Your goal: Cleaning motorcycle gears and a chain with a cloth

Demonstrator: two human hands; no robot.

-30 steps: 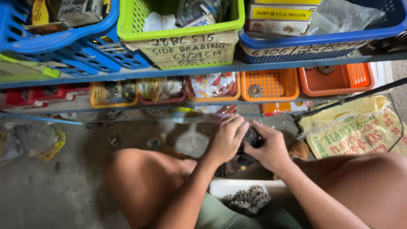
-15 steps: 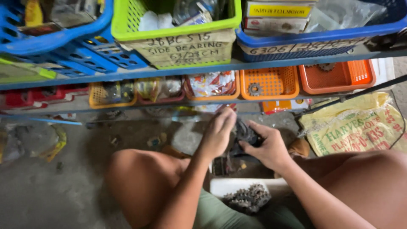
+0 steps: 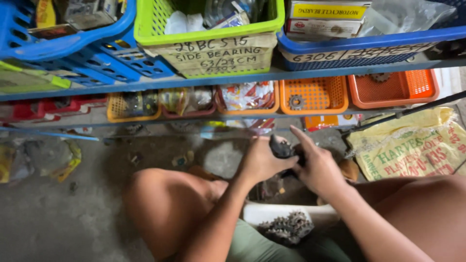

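My left hand (image 3: 262, 160) and my right hand (image 3: 318, 167) meet in front of me, both closed around a dark metal sprocket-like part (image 3: 283, 148). Only its upper edge shows between the fingers. My right forefinger points up beside it. Below the hands, between my bare knees, stands a white tub (image 3: 262, 213) with a heap of dark, greasy toothed sprockets (image 3: 286, 228).
A blue metal shelf (image 3: 145, 85) runs across the top, carrying a green basket (image 3: 208, 36), blue baskets (image 3: 73, 34) and small orange trays (image 3: 315, 94) of parts. A yellow printed sack (image 3: 412, 145) lies at the right. Grey concrete floor (image 3: 48, 218) with scraps at the left.
Both hands have risen slightly with the dark part and turned it. The right forefinger now sticks up. The view has shifted a little.
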